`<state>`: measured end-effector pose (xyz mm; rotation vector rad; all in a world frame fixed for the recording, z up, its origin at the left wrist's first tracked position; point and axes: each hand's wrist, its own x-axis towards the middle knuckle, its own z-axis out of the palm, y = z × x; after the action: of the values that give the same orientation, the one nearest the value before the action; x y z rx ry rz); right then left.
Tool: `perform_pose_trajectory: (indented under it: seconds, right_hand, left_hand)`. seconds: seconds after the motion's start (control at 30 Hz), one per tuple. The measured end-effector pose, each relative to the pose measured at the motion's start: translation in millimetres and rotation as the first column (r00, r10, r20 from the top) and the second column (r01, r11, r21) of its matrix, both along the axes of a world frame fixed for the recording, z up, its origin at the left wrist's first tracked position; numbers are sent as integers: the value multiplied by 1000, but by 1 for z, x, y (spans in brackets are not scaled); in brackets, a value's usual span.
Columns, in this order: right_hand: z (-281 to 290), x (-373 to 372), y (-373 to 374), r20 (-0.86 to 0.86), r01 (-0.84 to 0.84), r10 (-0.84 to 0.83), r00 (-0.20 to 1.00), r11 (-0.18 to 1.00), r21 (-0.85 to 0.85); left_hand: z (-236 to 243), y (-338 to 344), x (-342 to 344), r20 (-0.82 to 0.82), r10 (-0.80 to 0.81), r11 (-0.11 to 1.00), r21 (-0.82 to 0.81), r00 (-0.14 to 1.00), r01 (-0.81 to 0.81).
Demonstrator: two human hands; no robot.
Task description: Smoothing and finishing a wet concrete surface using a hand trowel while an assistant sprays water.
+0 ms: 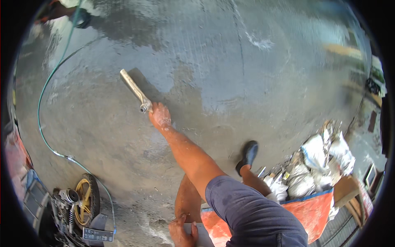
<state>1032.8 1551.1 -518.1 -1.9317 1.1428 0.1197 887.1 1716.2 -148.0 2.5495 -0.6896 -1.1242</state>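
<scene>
My right arm (185, 148) reaches out across the wet concrete floor. My right hand (160, 116) is closed around one end of a pale metal tube (133, 87), which has a short round fitting on its near end. The tube points away to the far left, and its dark shadow falls beside it. Low in the view, by my bent knee, my left hand (180, 232) has its fingers curled beside a flat grey-white surface (198, 232). What lies under those fingers is hidden.
A green hose (40, 111) loops down the left side. A motorcycle wheel (87, 199) with yellow spokes stands at lower left. Filled sacks (302, 185) and an orange tarp (308, 212) lie at lower right, near a dark shoe (249, 154). A blurred dark shape (82, 18) is at far left.
</scene>
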Motion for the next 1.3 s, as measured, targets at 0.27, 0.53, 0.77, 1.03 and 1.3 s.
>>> perform_pose_trajectory:
  seconds: [0.27,0.53,0.77,1.03,1.3]
  right_hand:
    - [-17,-258,-159,-18,591,-594,804,797,122]
    - [-7,-672,-355,-231,429,-764,602,554,-714]
    - [12,-513,-150,-66,472,-467,882,875,106]
    - [-47,-509,-140,62,268,-275,959,958,106]
    - [-20,-921,-365,-173,790,-895,412,445,-421]
  left_hand:
    - [-2,-30,1,119,-242,954,211,963,214]
    - [-6,-99,-71,150,-373,886,350,916,303]
    - [1,-110,-109,142,-438,828,448,888,337]
    - [-10,-120,-146,119,-437,847,388,892,363]
    - [-20,-202,-195,141,-563,806,314,814,503]
